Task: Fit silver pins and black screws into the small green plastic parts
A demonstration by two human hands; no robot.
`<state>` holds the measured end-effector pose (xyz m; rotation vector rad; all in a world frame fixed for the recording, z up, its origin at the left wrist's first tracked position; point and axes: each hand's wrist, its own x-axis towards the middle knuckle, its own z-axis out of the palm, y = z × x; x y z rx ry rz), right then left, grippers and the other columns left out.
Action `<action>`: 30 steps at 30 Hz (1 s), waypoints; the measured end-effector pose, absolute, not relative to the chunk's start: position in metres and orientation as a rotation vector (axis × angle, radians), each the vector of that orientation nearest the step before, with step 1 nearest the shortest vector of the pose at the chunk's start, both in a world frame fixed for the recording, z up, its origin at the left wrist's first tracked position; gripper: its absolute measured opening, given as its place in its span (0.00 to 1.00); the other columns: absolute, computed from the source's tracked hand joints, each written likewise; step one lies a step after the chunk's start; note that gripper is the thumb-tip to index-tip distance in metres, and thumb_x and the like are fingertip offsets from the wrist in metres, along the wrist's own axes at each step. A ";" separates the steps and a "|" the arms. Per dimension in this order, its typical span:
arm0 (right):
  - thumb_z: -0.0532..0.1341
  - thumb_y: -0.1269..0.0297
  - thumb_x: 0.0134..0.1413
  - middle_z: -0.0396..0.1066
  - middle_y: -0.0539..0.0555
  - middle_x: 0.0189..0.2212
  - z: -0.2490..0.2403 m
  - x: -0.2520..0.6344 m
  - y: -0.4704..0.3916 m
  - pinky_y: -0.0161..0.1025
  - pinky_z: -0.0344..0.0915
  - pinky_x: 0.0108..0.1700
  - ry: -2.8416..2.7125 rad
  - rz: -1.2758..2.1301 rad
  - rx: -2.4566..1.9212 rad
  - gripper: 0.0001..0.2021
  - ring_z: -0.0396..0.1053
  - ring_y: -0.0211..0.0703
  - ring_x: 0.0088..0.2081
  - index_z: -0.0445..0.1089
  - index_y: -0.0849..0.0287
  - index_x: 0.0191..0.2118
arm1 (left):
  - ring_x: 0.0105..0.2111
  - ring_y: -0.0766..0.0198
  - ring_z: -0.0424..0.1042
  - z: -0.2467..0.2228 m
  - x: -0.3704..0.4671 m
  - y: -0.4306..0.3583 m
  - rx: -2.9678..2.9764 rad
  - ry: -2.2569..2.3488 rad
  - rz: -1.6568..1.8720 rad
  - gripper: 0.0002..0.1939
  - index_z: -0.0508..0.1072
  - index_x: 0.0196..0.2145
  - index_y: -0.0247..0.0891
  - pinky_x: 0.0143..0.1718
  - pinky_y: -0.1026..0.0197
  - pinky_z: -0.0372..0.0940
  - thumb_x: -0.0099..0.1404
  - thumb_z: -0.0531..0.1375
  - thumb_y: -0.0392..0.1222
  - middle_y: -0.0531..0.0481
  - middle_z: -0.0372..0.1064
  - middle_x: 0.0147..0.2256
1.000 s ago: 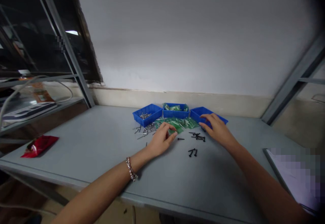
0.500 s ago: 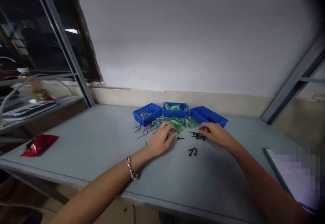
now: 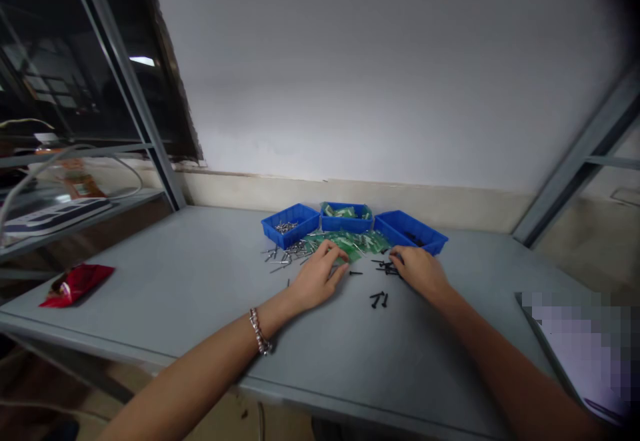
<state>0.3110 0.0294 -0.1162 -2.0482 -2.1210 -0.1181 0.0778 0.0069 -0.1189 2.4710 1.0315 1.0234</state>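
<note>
My left hand (image 3: 320,276) rests on the grey table beside the green packets (image 3: 350,242), its fingers curved and apart with nothing between them. Near the right blue bin (image 3: 411,231), my right hand (image 3: 416,269) has its fingertips together at the black screws (image 3: 385,266); what they hold is too small to make out. A single black screw (image 3: 355,273) lies between the hands. Closer to me is a small group of black screws (image 3: 379,299). Silver rivets (image 3: 295,251) are spread in front of the left blue bin (image 3: 291,224), which also holds some.
Between the other bins stands a middle blue bin (image 3: 346,217) with green packets inside. A red packet (image 3: 77,285) lies at the table's left end. On the right is a clipboard with paper (image 3: 565,354). Metal posts rise at both sides.
My right hand has shifted slightly, its fingers now lower and partly over the black screws. A dark piece now shows by its fingertips. My left hand has hardly moved.
</note>
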 end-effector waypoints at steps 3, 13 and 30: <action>0.49 0.68 0.57 0.68 0.56 0.39 -0.123 0.307 0.034 0.36 0.59 0.34 -2.190 -0.206 -1.921 0.14 0.67 0.44 0.39 0.69 0.56 0.42 | 0.35 0.63 0.62 -0.119 0.078 0.006 2.481 1.032 1.023 0.08 0.63 0.39 0.37 0.36 0.57 0.62 0.64 0.49 0.40 0.45 0.56 0.38; 0.45 0.77 0.54 0.62 0.58 0.43 -0.127 0.305 0.044 0.37 0.58 0.33 -2.325 -0.258 -2.021 0.20 0.67 0.44 0.38 0.64 0.56 0.48 | 0.33 0.64 0.62 -0.118 0.078 0.006 2.506 1.033 1.016 0.08 0.63 0.40 0.37 0.35 0.57 0.63 0.64 0.48 0.39 0.45 0.56 0.39; 0.47 0.75 0.54 0.64 0.58 0.38 -0.131 0.309 0.044 0.37 0.59 0.31 -2.336 -0.309 -1.981 0.13 0.66 0.46 0.39 0.67 0.62 0.36 | 0.34 0.63 0.62 -0.116 0.078 0.004 2.511 1.043 0.988 0.09 0.63 0.41 0.37 0.35 0.57 0.63 0.64 0.48 0.40 0.44 0.56 0.40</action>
